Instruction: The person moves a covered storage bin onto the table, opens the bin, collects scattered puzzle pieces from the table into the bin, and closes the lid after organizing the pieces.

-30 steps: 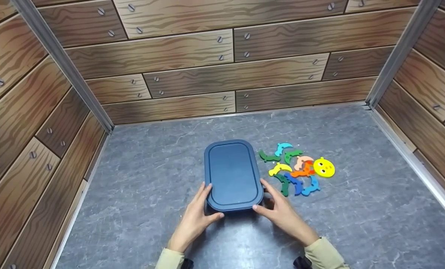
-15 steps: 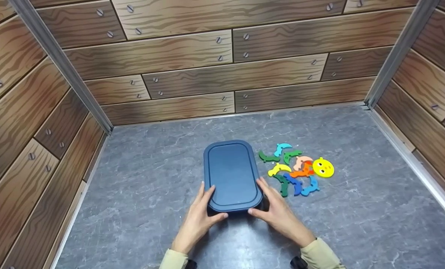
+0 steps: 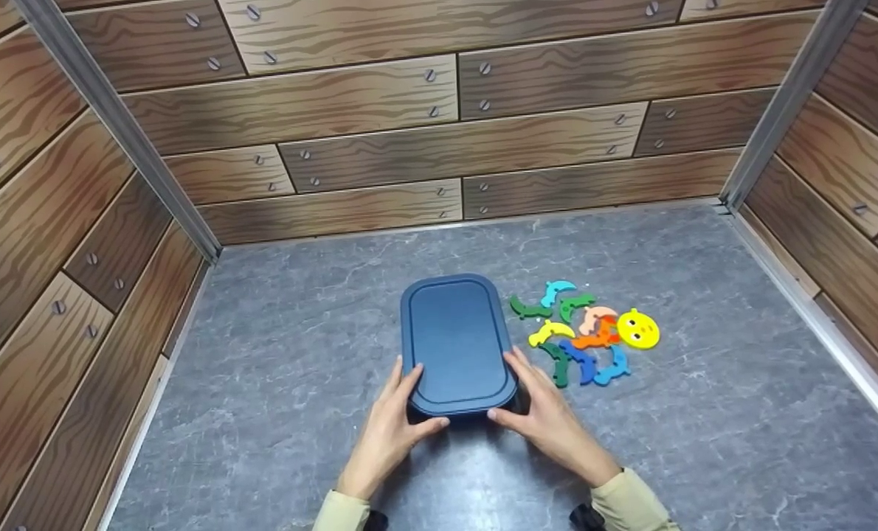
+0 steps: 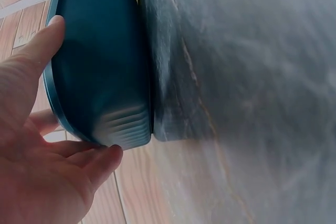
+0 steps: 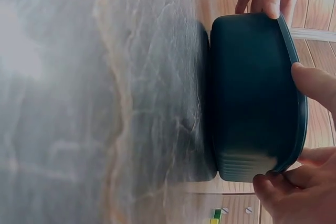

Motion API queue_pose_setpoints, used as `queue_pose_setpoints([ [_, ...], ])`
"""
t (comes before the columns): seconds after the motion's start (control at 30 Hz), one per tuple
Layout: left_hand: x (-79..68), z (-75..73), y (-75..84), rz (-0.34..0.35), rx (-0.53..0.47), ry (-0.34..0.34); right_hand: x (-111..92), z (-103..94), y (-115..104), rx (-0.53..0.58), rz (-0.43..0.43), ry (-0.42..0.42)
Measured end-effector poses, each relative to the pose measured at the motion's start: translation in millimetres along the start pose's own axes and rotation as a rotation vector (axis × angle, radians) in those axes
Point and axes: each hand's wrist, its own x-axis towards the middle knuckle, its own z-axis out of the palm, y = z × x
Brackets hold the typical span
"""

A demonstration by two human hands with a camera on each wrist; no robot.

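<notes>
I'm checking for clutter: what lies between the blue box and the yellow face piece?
In the head view, a yellow curved piece, a pink piece and orange shapes lie between the blue box and the yellow face piece.

Grey marbled surface (image 3: 284, 332), blue lidded box (image 3: 457, 343), curved multicoloured pieces (image 3: 592, 341), yellow face disc (image 3: 638, 330)

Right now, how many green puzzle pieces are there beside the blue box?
3: the leftmost green piece nearest the box, another green piece to its right, the dark green piece nearest the right hand. The lid hides the box's inside.
</notes>
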Motion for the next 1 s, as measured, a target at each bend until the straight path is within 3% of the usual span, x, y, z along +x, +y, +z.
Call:
queue_pose_setpoints([
  [1.0,-1.7,2.3,-0.4,-0.003,-0.085,0.031,0.4,1.0,-3.9,0.081,-0.041,-0.047],
])
